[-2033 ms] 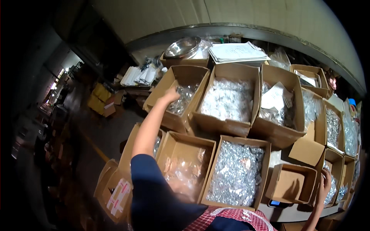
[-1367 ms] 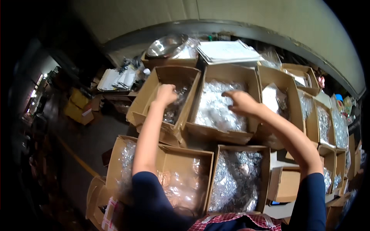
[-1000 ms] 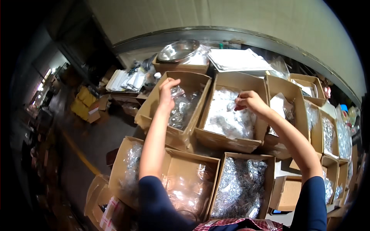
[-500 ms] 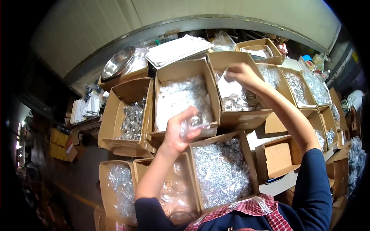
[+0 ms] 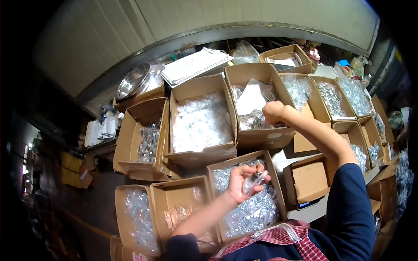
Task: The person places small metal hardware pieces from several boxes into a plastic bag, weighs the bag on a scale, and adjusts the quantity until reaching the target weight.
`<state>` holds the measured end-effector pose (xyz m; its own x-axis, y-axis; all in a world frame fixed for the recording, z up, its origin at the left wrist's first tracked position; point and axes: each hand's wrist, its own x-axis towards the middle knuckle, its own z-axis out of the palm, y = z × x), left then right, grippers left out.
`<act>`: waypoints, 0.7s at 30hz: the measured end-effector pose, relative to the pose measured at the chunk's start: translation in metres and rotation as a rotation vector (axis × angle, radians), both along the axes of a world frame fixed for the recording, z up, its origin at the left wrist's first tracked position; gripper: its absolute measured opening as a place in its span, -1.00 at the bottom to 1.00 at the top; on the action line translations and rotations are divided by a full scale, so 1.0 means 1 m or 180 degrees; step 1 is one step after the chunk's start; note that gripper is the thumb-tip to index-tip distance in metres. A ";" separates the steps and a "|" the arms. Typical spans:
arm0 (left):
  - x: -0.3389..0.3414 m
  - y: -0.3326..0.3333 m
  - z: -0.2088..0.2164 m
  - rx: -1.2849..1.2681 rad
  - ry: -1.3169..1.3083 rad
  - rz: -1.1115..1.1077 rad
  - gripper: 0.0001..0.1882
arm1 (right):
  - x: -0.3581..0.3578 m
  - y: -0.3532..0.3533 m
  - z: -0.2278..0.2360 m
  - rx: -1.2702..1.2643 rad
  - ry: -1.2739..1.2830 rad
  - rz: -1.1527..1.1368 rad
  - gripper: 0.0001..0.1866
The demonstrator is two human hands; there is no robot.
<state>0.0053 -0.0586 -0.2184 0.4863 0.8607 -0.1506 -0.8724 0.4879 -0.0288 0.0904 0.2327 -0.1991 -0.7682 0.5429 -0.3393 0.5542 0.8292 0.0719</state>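
Observation:
My left hand [image 5: 238, 186] is closed round a small clear plastic bag [image 5: 252, 182], with something dark at its fingertips. It is over a cardboard box [image 5: 283, 208] full of small silvery packets [image 5: 250, 214]. Farther off, my right hand [image 5: 275, 113] is at the right side of another cardboard box [image 5: 261, 138], its fingers curled together. What those fingers hold, if anything, I cannot make out. That box holds bagged metal parts [image 5: 251, 122] and a white sheet of paper [image 5: 251, 98].
Beside it stands a box of clear, whitish packets [image 5: 200, 126]. Farther left is a box of metal parts [image 5: 149, 141]. Copper-coloured pieces [image 5: 177, 215] lie in a near box. A small box [image 5: 309, 180] stands right. Stacked papers [image 5: 196, 66] and a metal bowl [image 5: 133, 82] are behind.
My left hand has moved right and nearer with the plastic bag, from the whitish packets to the silvery packets. My right hand has come down from the paper to the box's right side.

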 end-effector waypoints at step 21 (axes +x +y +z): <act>0.109 0.040 0.032 0.0243 0.1963 0.0316 -0.62 | 0.219 0.087 -0.003 -0.0605 0.2435 -0.1409 -0.79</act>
<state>0.1141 -0.0184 -0.1860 0.2467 0.9167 -0.3142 -0.7587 0.3844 0.5260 0.3090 0.3193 -0.2016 -0.5550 0.8294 0.0644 0.6654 0.4890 -0.5639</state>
